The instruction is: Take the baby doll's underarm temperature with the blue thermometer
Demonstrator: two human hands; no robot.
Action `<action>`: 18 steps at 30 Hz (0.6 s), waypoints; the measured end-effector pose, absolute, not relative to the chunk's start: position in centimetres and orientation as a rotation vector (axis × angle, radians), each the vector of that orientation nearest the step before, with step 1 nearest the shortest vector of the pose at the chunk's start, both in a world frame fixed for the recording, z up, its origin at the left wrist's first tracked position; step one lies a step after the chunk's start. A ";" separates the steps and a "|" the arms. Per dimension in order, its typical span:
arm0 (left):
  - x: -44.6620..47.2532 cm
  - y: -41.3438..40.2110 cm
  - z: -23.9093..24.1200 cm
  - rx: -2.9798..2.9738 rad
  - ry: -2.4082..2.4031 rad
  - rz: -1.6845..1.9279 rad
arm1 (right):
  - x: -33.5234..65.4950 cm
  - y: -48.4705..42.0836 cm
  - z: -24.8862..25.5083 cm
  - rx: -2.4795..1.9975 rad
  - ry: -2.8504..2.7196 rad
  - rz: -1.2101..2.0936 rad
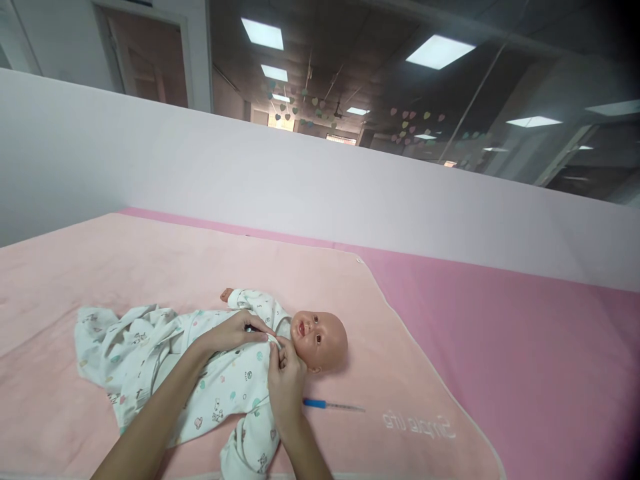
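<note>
A baby doll [327,341] lies on its back, its head to the right, dressed in a white printed baby gown [235,387]. My left hand [235,333] rests over the doll's chest, fingers closed on the gown's neckline just below the chin. From the near side, my right hand [287,380] pinches the edge of the same neckline, close to the doll's cheek. The fingertips of both hands nearly meet there, and they partly hide the cloth. A thin stick with a blue end [315,403], like a glass thermometer, lies beside my right wrist.
Under the doll spreads a pale pink blanket [425,373] with white lettering [419,425]. It covers part of a darker pink surface [525,347]. A white low wall [310,180] runs along the back, with a window [380,80] above it.
</note>
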State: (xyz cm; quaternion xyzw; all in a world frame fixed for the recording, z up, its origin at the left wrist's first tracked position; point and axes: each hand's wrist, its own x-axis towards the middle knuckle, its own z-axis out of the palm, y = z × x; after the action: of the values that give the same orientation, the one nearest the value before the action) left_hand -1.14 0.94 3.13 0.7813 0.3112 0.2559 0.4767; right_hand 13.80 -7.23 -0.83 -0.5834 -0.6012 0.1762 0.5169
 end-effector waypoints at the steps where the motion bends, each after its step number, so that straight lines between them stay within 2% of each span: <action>1: -1.2 1.0 3.1 1.910 0.764 0.627 | 13.8 -7.2 -0.9 -1.392 -1.447 0.415; 18: -0.9 0.4 3.5 1.760 0.731 0.642 | 13.6 -7.1 -1.1 -1.385 -1.429 0.398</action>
State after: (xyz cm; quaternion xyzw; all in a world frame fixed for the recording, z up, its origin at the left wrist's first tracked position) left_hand -0.87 0.42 3.46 0.7389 0.3068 0.2696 0.5359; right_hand 13.63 -7.13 -1.06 -0.5797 -0.5981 0.1665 0.5277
